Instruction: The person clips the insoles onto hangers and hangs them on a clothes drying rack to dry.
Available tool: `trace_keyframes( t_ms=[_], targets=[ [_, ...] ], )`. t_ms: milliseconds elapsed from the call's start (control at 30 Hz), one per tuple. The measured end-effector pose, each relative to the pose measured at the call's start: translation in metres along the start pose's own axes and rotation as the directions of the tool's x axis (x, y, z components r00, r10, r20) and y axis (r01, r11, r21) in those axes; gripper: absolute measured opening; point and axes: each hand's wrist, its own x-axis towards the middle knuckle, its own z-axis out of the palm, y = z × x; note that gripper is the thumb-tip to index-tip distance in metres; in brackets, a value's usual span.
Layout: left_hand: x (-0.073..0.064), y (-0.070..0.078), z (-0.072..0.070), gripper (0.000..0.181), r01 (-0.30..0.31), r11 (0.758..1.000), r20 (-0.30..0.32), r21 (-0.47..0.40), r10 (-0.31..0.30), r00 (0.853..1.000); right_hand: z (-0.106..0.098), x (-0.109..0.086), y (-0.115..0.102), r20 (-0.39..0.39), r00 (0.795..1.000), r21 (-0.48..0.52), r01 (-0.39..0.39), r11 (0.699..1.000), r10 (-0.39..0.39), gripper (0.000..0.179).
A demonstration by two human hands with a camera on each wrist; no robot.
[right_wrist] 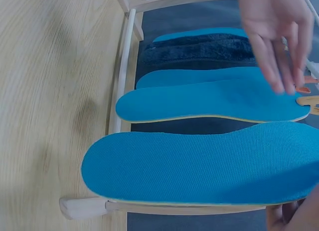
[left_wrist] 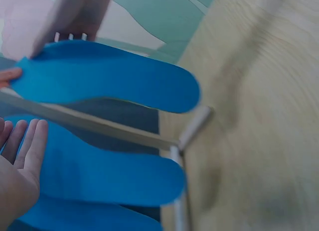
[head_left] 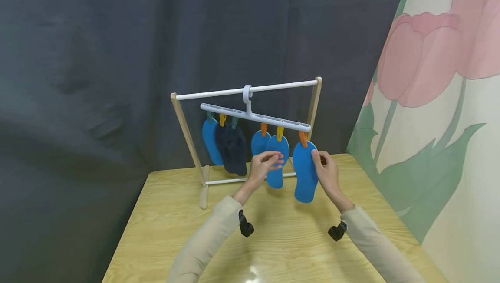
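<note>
My right hand (head_left: 329, 175) pinches the edge of the rightmost blue insole (head_left: 304, 176), thumb on its front face. An orange clothespin (head_left: 303, 139) holds that insole's top at the end of a pale hanger (head_left: 224, 111). My left hand (head_left: 261, 169) is raised in front of a second blue insole (head_left: 276, 179), which hangs from a yellow clothespin (head_left: 280, 133). Its fingers are extended and hold nothing, as the left wrist view shows. Another blue insole (head_left: 258, 142) hangs partly hidden behind the second. The hanger tilts down toward the right.
At the hanger's left hang dark fuzzy insoles (head_left: 237, 150) and one more blue insole (head_left: 211, 144), on green and yellow clothespins. The hanger hooks over the white top bar (head_left: 211, 94) of a wooden-legged rack on the wood-grain table (head_left: 164, 213). A dark curtain (head_left: 97, 79) stands behind.
</note>
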Motion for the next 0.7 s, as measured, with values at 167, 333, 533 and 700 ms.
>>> trace_keyframes(
  t_ms=[167, 333, 533, 700],
  targets=[
    [-0.018, -0.014, -0.019, 0.031, 0.044, 0.999, -0.042, 0.009, -0.043, 0.998, 0.002, 0.007, 0.004, -0.007, 1.0, 0.006, 0.001, 1.0, -0.001, 0.042],
    [-0.031, -0.02, -0.038, 0.034, 0.061, 0.998, -0.09, 0.009, -0.06, 0.994, 0.006, 0.014, 0.009, -0.034, 0.999, 0.021, 0.004, 1.0, -0.003, 0.044],
    [-0.039, -0.02, -0.059, 0.031, 0.027, 0.999, -0.104, 0.027, -0.025, 0.994, 0.003, 0.022, 0.01, -0.125, 0.991, 0.019, 0.05, 0.999, -0.047, 0.04],
    [-0.045, -0.013, -0.073, 0.026, 0.001, 0.996, -0.108, 0.085, 0.008, 0.994, -0.001, 0.019, 0.009, -0.243, 0.967, -0.065, 0.067, 0.996, -0.081, 0.031]
  ],
)
